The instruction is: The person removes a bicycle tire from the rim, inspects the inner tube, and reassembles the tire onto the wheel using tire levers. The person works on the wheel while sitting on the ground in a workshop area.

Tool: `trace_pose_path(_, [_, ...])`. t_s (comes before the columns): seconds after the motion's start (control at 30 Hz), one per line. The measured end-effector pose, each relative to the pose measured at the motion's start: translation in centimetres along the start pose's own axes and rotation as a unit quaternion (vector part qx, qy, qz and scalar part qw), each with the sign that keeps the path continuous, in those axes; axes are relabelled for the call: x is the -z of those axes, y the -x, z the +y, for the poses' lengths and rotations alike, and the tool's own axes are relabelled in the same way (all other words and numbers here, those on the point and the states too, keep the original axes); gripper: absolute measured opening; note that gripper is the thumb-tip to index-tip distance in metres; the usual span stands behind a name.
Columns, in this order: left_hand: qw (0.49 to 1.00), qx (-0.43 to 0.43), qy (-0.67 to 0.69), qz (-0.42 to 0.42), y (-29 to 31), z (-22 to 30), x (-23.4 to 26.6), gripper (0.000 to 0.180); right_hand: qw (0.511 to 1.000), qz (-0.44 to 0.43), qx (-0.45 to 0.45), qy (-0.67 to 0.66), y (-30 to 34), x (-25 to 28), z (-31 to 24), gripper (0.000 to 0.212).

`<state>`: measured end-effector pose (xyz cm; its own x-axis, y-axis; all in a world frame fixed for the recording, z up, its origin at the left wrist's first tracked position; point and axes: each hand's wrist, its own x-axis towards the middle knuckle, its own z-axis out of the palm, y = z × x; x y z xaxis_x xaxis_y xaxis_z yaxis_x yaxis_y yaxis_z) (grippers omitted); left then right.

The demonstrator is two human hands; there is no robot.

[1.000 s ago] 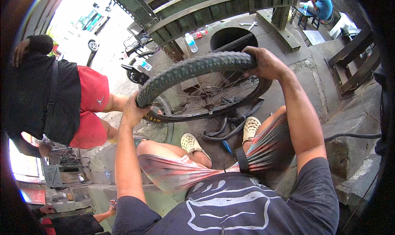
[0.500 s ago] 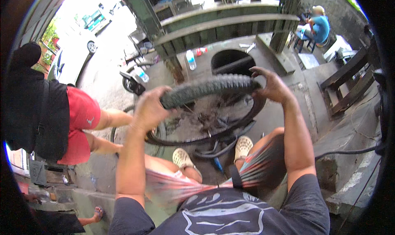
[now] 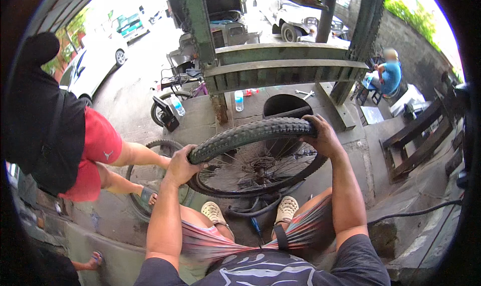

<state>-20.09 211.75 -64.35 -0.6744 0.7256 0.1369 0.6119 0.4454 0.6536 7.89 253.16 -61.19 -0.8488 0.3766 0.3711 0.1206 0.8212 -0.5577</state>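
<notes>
Wheel (image 3: 260,163) sits in front of you, above the ground between your knees and a dark bucket (image 3: 288,105), tilted so that the knobbly tread of its far side faces up. Your left hand (image 3: 183,165) has its fingers clamped on the tyre (image 3: 250,130) at the left end of that tread; your right hand (image 3: 323,137) is clamped on the right end, its fingers curled over the top. The step in hand, as I judge it, is handling the wheel by its tyre with both hands. Whatever the next move, it would call for an even grip on both sides, since the wheel could swing if one hand let go first. Below its near edge lies looped black tubing (image 3: 273,206) (I cannot tell whether the two touch), and a blue-handled tool (image 3: 256,226) lies between your pale clogs (image 3: 286,209). Watch your left: another wheel (image 3: 165,143) lies low there, by the legs of a person in red shorts (image 3: 100,140), so turning the tilted one might best be done with care on that side.
</notes>
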Motion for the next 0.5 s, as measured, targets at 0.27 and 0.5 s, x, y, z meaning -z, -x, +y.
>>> trace_pose_path(0.27, [0.998, -0.048, 0.013, 0.041, 0.0, 3.2, -1.9, 0.066, 0.999, 0.015, -0.029, -0.024, 0.9, 0.9, 4.3, 0.072])
trace_pose_path(0.5, [0.996, -0.024, 0.085, -0.011, -1.3, 2.7, -1.3, 0.072, 0.997, 0.036, -0.043, -0.054, 1.5, 0.6, 6.7, 0.068])
